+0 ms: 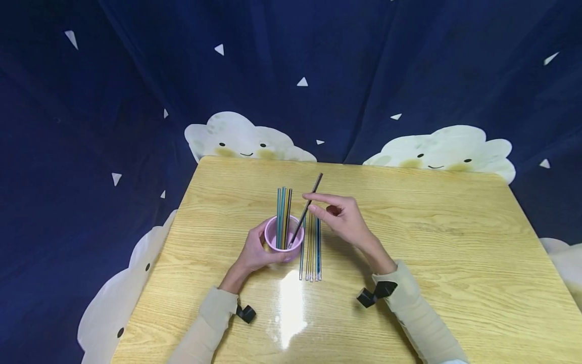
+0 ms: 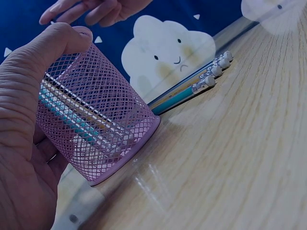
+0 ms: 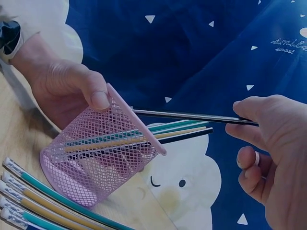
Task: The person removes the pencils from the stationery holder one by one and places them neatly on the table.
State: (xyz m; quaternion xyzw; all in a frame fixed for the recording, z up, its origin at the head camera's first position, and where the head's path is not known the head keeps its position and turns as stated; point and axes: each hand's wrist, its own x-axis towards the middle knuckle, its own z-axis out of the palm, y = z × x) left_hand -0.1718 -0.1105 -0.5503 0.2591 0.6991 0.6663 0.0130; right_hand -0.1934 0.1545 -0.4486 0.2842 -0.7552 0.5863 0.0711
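Observation:
My left hand (image 1: 254,251) grips a pink mesh pen cup (image 2: 139,112) by its side, the thumb near the rim. Inside stand several pencils (image 1: 280,215) in teal, yellow and black. My right hand (image 1: 342,215) pinches a black pencil (image 3: 192,116) between thumb and index finger. That pencil slants, its lower eraser end inside the cup's mouth and its upper end above my fingers. Right beside the cup, a row of pencils (image 1: 311,260) lies on the table, their eraser ends toward me; the right hand hides part of their far ends in the head view.
A wooden table (image 1: 436,232) carries everything, with a bright light reflection near its front. Behind it hangs a dark blue curtain (image 1: 273,60) printed with white triangles and smiling clouds. Each wrist wears a small black camera (image 1: 247,314).

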